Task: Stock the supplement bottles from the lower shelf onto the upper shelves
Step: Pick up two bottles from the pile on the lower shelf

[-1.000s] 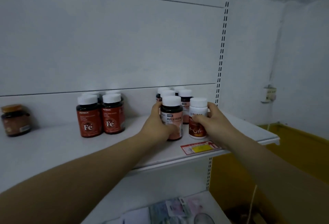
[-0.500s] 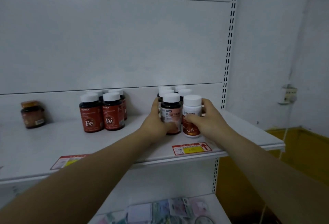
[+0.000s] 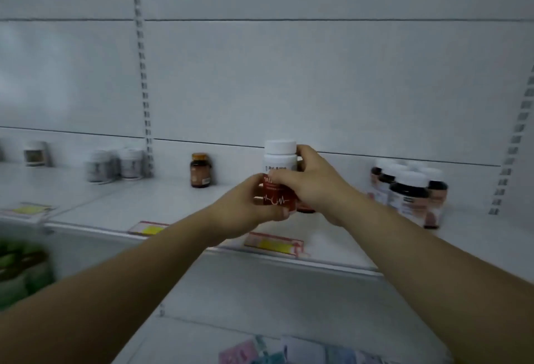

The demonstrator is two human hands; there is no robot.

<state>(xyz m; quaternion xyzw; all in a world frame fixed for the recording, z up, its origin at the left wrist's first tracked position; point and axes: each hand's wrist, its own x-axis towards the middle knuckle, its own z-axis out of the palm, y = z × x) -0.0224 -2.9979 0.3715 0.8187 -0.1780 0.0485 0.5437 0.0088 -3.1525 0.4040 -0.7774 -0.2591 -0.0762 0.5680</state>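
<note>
White-capped bottle [image 3: 279, 161] (contents hidden), clasped by left hand [image 3: 245, 207] and right hand [image 3: 313, 187], now apart from the dark bottles [image 3: 409, 193].

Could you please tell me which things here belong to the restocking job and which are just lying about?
In the job: red-labelled white bottle, gripped by left hand and right hand; white-capped dark bottles; shelf.
Lying about: amber jar; blurred pale jars; yellow price tags; packets below.
</note>
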